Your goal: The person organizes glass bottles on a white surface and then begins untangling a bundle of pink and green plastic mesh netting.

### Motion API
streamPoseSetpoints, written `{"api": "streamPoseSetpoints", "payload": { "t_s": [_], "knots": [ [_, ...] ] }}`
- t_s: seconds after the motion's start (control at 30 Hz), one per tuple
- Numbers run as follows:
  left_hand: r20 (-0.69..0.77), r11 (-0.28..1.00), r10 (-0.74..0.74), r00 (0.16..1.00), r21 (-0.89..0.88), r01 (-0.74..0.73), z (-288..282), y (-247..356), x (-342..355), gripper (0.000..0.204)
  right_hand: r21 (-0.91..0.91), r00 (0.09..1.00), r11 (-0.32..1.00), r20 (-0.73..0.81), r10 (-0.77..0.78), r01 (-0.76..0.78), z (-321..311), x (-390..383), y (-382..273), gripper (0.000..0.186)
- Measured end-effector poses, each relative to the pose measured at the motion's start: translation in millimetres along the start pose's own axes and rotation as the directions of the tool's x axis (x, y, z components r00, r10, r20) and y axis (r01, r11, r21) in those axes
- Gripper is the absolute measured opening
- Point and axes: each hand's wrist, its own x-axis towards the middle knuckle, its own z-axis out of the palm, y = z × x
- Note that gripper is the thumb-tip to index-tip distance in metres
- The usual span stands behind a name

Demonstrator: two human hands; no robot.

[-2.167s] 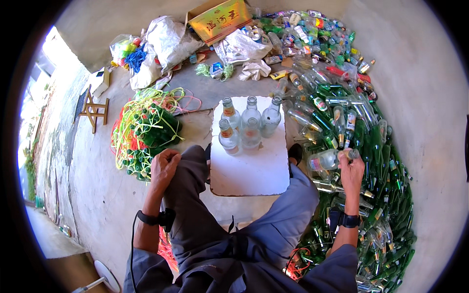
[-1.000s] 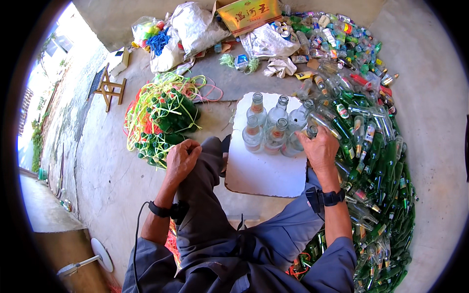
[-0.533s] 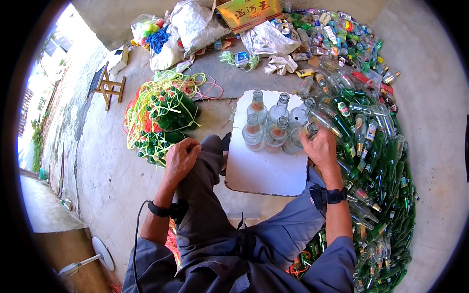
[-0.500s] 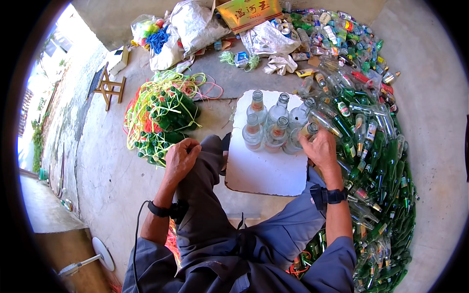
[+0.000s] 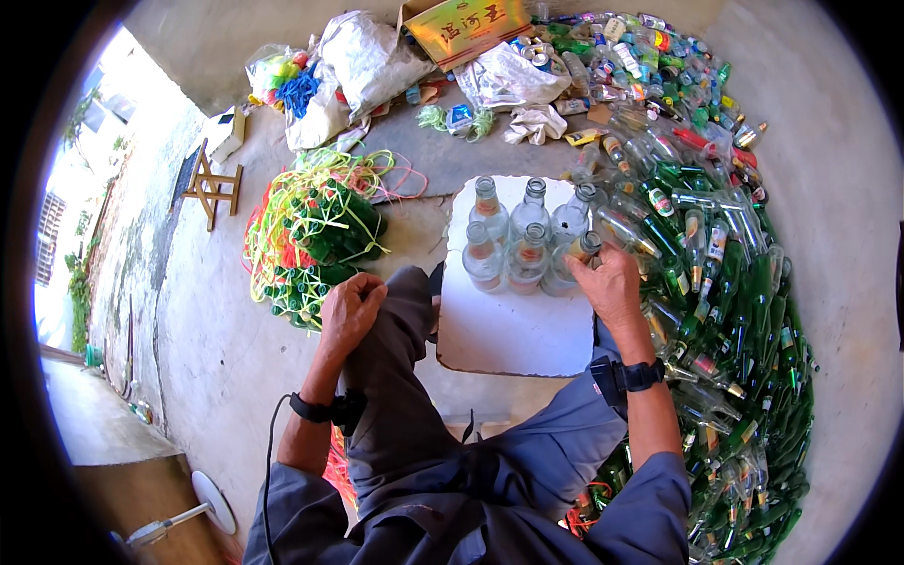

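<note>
Several clear glass bottles stand in two rows on a white board in front of my knees. My right hand has its thumb and fingers closed around the neck of the near right bottle, which leans slightly right. Beside it in the near row are a middle bottle and a left bottle. My left hand rests at my left knee with its fingers curled in, and nothing shows in it. Both wrists wear black straps.
A large heap of green and clear bottles lies along the right. Left of the board, green bottles are bundled in yellow and red plastic twine. White sacks and a yellow carton are at the back; a wooden stool frame stands far left.
The near right bottle has shifted slightly left, closer to its neighbours, with my right hand still on its neck. My left hand stays at my knee. The whole view has moved a little.
</note>
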Motion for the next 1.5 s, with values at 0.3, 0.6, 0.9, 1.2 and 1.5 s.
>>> {"api": "streamPoseSetpoints", "payload": {
  "t_s": [0.3,0.6,0.9,1.2,1.5],
  "knots": [
    [-0.004,0.873,0.037,0.999,-0.487,-0.035,31,33,-7,0.044,0.459,0.923,0.802,0.154,0.351,-0.382,-4,-24,53,0.045],
    [0.382,0.450,-0.358,0.852,-0.729,0.516,160,-3,64,0.077,0.540,0.658,0.381,0.556,0.508,-0.750,4,-20,86,0.093],
    [0.383,0.090,0.150,0.912,-0.924,0.373,195,7,97,0.057,0.508,0.653,0.411,0.580,0.487,-0.757,34,5,112,0.100],
    [0.433,0.033,0.139,0.890,-0.901,0.433,211,-16,107,0.064,0.662,0.620,0.089,0.635,0.461,-0.744,87,12,128,0.075],
    [0.409,0.032,0.177,0.895,-0.911,0.410,205,5,101,0.073,0.793,0.736,0.108,0.493,0.463,-0.599,86,6,103,0.067]
  ]
}}
